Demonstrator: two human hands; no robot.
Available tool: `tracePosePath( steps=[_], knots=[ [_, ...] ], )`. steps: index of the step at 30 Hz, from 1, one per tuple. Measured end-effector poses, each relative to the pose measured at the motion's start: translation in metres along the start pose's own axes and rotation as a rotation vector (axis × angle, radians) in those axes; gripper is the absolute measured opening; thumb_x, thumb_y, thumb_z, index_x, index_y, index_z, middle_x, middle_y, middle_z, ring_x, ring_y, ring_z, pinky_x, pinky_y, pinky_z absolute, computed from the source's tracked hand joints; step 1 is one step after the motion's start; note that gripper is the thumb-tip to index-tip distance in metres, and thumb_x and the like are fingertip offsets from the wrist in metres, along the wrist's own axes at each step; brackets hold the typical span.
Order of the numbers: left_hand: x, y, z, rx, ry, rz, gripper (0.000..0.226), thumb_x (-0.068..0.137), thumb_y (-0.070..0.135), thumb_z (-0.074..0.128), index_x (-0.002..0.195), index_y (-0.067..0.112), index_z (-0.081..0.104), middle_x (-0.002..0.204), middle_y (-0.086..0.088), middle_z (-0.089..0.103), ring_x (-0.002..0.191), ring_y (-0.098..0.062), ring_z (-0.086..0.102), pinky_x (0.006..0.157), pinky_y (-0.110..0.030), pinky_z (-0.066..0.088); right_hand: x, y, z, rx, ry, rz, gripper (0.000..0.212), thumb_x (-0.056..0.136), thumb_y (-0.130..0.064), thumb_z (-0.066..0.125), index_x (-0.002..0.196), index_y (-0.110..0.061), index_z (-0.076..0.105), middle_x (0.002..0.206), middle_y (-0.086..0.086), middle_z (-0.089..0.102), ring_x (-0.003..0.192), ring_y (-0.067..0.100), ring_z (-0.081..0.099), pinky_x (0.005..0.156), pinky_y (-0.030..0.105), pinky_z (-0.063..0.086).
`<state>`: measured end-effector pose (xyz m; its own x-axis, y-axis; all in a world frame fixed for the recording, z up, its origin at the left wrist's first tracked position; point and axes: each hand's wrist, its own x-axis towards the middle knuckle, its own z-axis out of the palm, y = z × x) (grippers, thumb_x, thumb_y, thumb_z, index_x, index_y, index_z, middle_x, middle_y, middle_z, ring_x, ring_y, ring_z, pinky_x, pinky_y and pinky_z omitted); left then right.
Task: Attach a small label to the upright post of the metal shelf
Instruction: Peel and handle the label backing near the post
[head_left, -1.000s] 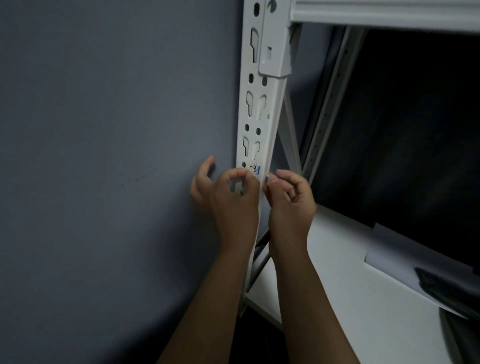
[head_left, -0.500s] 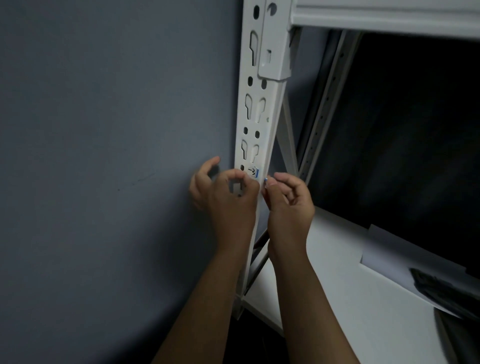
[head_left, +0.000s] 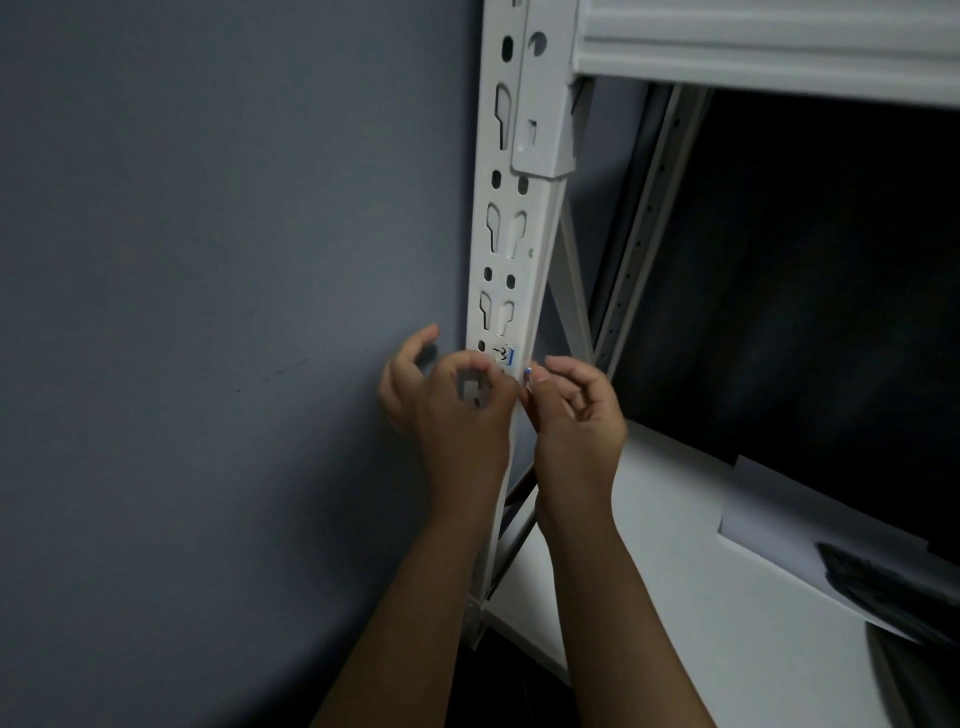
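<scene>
Up against the white-painted, slotted metal upright post (head_left: 511, 244) of the shelf sits the small white paper label (head_left: 505, 356), on the post's front face just below a pair of keyhole slots and beside a round hole. It bears dark handwritten marks that read sideways, and a short blue stripe runs along its right edge, so its long axis appears to lie across the post, though much of it is hidden behind the hands. The left hand (head_left: 451, 410) is at the post's front with its thumb and forefinger curled into a ring, their tips meeting at the label's lower edge; its other fingers (head_left: 415, 345) are loosely bent and lifted toward the grey-blue wall (head_left: 208, 312). The right hand (head_left: 576, 415) is at the post's right edge, its fingertips pinching something small with a blue tip just beside the label; whether that is part of the label cannot be told. Below lies the white flat shelf board (head_left: 649, 597), carrying a pale grey sheet (head_left: 779, 514) with a dark flat object (head_left: 893, 587) on it.
</scene>
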<state>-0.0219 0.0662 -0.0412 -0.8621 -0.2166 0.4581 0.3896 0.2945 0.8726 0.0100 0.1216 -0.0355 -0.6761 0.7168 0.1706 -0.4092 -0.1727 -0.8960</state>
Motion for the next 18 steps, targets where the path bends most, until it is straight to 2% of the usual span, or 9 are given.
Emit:
tracePosePath(
  steps=[3, 11, 18],
  knots=[
    [-0.0003, 0.0020, -0.0021, -0.005, -0.025, -0.011, 0.015, 0.074, 0.021, 0.069, 0.071, 0.030, 0.057, 0.133, 0.009, 0.042, 0.128, -0.013, 0.023, 0.099, -0.030, 0.029, 0.0003, -0.0009, -0.0014, -0.011, -0.011, -0.010, 0.013, 0.088, 0.003, 0.061, 0.089, -0.010, 0.062, 0.070, -0.005, 0.068, 0.071, 0.007, 0.067, 0.075, 0.029, 0.057],
    [-0.0022, 0.0020, -0.0056, -0.009, -0.048, -0.003, 0.013, 0.075, 0.021, 0.068, 0.072, 0.029, 0.058, 0.131, 0.010, 0.042, 0.124, -0.008, 0.023, 0.102, -0.043, 0.034, -0.0018, -0.0032, -0.0018, 0.021, -0.019, 0.017, 0.011, 0.088, 0.003, 0.061, 0.091, -0.007, 0.061, 0.075, 0.001, 0.068, 0.071, 0.008, 0.067, 0.075, 0.030, 0.057],
    [-0.0026, 0.0048, -0.0084, -0.009, -0.051, 0.018, 0.022, 0.074, 0.020, 0.070, 0.069, 0.035, 0.054, 0.125, 0.017, 0.039, 0.124, -0.010, 0.023, 0.101, -0.045, 0.034, -0.0040, -0.0041, -0.0015, 0.012, -0.043, 0.000, 0.011, 0.088, 0.005, 0.060, 0.091, -0.005, 0.060, 0.071, -0.005, 0.069, 0.072, 0.005, 0.068, 0.075, 0.026, 0.057]
  ],
)
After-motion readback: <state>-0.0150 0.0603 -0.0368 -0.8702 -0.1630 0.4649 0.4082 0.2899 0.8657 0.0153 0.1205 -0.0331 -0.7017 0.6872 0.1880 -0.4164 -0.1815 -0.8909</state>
